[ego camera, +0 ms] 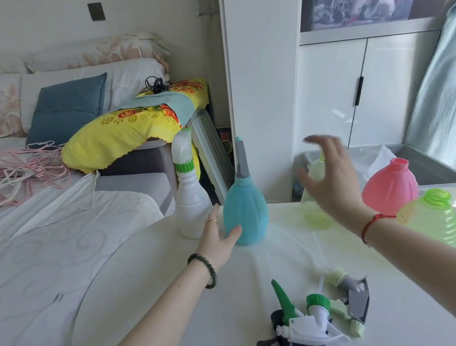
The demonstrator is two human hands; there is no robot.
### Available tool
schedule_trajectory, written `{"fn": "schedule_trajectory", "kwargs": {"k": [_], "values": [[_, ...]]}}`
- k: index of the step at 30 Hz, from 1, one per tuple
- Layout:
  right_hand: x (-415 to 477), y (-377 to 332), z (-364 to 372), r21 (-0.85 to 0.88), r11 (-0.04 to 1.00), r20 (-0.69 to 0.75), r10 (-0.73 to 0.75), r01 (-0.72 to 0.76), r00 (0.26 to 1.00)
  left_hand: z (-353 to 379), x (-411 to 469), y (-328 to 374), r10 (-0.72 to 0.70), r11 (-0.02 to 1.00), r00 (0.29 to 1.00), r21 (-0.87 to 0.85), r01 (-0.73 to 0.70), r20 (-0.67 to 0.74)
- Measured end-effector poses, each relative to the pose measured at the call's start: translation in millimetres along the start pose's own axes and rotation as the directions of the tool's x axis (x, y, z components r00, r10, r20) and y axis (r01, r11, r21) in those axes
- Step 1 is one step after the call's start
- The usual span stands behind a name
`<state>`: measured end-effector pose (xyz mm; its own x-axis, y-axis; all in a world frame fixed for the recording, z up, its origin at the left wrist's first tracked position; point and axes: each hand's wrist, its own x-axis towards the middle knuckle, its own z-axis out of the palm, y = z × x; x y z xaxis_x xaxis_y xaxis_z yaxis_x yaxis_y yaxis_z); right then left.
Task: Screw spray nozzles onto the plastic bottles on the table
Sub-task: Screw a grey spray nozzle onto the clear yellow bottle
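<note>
Left hand (221, 239), wearing a dark bead bracelet and a thin ring, rests open against the lower side of a teal bottle (245, 217), thumb touching its base and fingers reaching behind it; the hand is not closed around it. That teal bottle stands upright on the white table (181, 311) with a grey and teal pointed nozzle already on its neck. Just to its left stands a white bottle (192, 210) with a green collar and a pale trigger sprayer fitted on top. Right hand (329, 176), with a red string at the wrist, is raised above the table with fingers spread wide and slightly blurred, holding nothing. Behind it, partly hidden, stands a pale yellow-green bottle (315, 207). To the right of that stands a pink bottle (390, 188) with an open neck, and nearer the table's right edge a ribbed lime-green bottle (432, 220), also uncapped. Close to the camera, a pile of loose spray nozzles (314, 316) lies on the table, in green, white, grey and pale green. Beyond the table on the left is a bed (26, 245) with pillows and a yellow flowered cloth (121, 132). A white cabinet (340, 83) stands behind, and a clear storage bin (430, 162) sits beyond the table's far edge.
</note>
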<state>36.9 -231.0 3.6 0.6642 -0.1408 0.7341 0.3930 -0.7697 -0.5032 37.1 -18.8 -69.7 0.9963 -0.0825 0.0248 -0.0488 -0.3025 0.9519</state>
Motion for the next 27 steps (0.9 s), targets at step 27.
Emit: {"fn": "schedule_trajectory", "kwargs": {"k": [27], "values": [[-65.0,-101.0,-70.9,0.370,0.898,0.597,-0.032,-0.239,0.802,-4.0,-107.3,44.1,0.322,0.947,0.946,0.000,-0.322,0.031]]}}
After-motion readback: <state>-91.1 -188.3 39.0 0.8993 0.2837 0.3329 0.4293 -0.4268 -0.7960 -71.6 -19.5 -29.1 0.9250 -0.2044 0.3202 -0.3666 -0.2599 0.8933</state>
